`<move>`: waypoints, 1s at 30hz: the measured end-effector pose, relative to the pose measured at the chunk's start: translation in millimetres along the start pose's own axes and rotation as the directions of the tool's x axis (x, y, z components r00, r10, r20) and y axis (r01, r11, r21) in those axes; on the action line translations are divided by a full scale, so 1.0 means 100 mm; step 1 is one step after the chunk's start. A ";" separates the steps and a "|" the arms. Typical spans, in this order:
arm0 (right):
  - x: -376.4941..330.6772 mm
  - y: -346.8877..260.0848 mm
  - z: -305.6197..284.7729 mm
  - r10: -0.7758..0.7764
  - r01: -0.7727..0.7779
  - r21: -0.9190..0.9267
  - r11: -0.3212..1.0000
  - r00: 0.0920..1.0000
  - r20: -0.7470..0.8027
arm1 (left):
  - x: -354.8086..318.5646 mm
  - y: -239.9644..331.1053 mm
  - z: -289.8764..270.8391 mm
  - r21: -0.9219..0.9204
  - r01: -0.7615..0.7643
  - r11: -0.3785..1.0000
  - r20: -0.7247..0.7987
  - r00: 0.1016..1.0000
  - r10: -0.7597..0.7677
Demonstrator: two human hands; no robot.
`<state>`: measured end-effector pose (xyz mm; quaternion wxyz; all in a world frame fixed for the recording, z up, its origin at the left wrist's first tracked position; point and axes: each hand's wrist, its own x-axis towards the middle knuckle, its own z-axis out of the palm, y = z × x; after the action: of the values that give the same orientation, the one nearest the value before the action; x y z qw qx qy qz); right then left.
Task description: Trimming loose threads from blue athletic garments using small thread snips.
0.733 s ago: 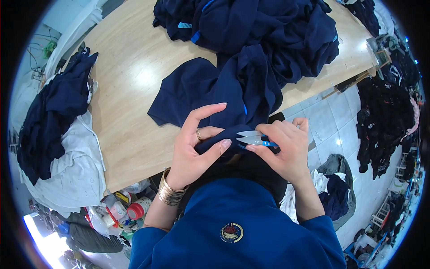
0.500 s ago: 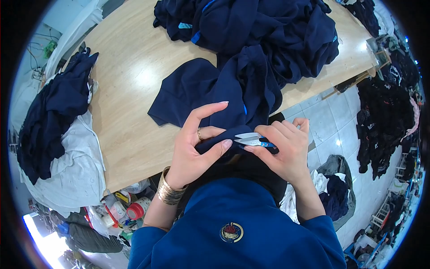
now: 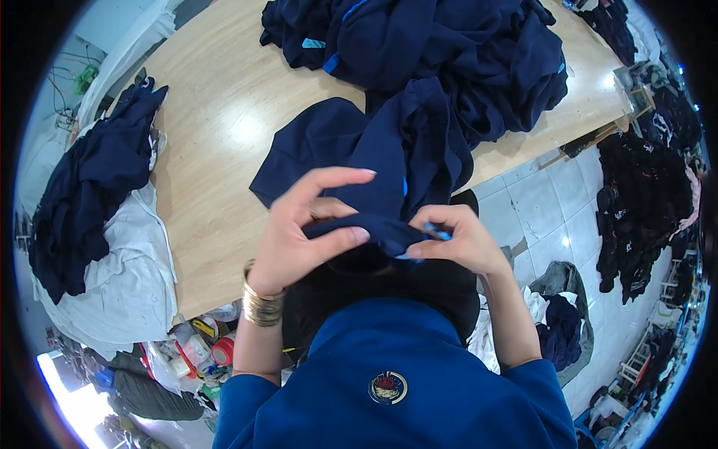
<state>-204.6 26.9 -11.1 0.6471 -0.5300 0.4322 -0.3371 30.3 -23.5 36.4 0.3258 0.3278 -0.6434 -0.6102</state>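
A navy garment (image 3: 378, 168) hangs off the table's near edge, its hem stretched between my two hands. My left hand (image 3: 299, 239) pinches the hem between the thumb and the lower fingers, with the index finger raised off the cloth. At the other end of that stretch, my right hand (image 3: 467, 241) grips the edge between thumb and fingertips. Small thread snips (image 3: 437, 232) with blue handles are tucked in the right hand; their blades are mostly hidden by the fingers and cloth.
A big heap of navy garments (image 3: 449, 52) covers the far part of the wooden table (image 3: 206, 194). More navy clothing (image 3: 90, 179) lies over white cloth (image 3: 123, 277) at the left. Black garments (image 3: 639, 209) are piled right of the tiled floor (image 3: 550, 202).
The snip blades, seen over the cloth before, have turned back into my right hand, which now grips the hem. My left hand has moved left, and the hem is pulled straighter.
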 end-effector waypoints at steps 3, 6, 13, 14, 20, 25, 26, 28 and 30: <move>-0.06 -0.19 -0.03 -0.018 0.039 0.101 0.994 0.980 -0.200 | -0.05 -0.05 -0.18 0.046 0.018 0.999 -0.007 1.000 -0.018; -0.10 -0.24 -0.08 -0.011 0.052 0.196 0.979 0.979 -0.206 | -0.07 -0.12 -0.21 0.057 0.029 0.998 -0.014 0.999 -0.028; -0.08 -0.27 -0.02 0.126 -0.027 0.390 0.920 0.965 -0.231 | -0.11 -0.17 -0.20 0.052 -0.001 0.999 -0.045 0.999 0.003; -0.08 -0.24 -0.02 0.130 -0.033 0.397 0.917 0.967 -0.220 | -0.12 -0.17 -0.20 0.031 -0.003 1.000 -0.054 0.999 0.005; -0.11 -0.22 -0.01 0.107 -0.005 0.347 0.938 0.955 -0.276 | -0.27 -0.06 -0.47 0.036 0.124 0.992 -0.342 0.934 -0.104; -0.17 -0.16 -0.05 0.148 0.014 0.381 0.924 0.908 -0.392 | -0.91 0.01 -1.16 -0.160 0.244 0.957 0.163 0.962 -0.218; -0.16 -0.17 -0.04 0.156 0.011 0.390 0.921 0.906 -0.394 | -0.87 0.08 -1.08 0.111 0.407 0.907 0.181 0.889 -0.421; -0.14 -0.17 -0.02 0.163 0.009 0.393 0.920 0.900 -0.403 | -0.77 0.02 -0.90 0.372 0.516 0.771 0.147 0.788 -0.598; -0.12 -0.19 0.02 0.140 0.005 0.379 0.925 0.925 -0.353 | -0.67 -0.18 -0.66 0.545 0.260 0.797 -0.242 0.959 -0.147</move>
<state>-207.1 33.9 10.4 0.6530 -0.3076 0.4939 -0.4848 123.3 -7.2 19.8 0.2038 0.5336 -0.7237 -0.3872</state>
